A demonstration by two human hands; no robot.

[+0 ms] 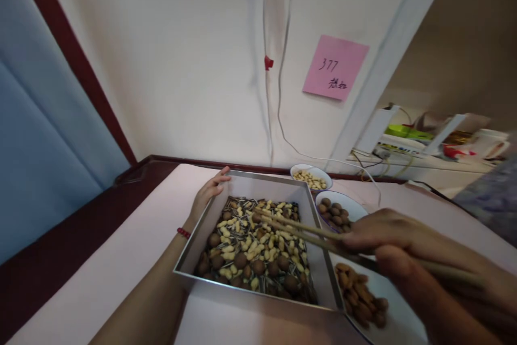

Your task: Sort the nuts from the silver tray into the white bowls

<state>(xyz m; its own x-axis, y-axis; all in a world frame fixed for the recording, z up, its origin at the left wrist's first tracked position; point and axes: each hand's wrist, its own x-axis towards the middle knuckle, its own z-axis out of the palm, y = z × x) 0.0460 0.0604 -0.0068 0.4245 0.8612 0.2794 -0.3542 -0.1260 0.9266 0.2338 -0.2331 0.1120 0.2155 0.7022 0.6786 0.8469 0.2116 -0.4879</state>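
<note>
A white box (266,183) holds a mix of peanuts in shells (252,251), striped sunflower seeds, almonds and round brown nuts that look like macadamias. My left hand (210,192) grips the box's far left side, fingers over the rim. Wooden chopsticks (299,230) are in my right hand (404,243), reaching across the box's right wall. Their tips are at a round brown nut (257,217) among the peanuts; whether they pinch it firmly I cannot tell. More round nuts lie mostly along the box's near side.
Right of the box stand a bowl of peanuts (311,178), a bowl of round brown nuts (334,215) and a white dish with almonds (355,294) and some round nuts. A white cable (323,158) trails down the wall onto the table. Patterned cloth (490,202) shows at far right.
</note>
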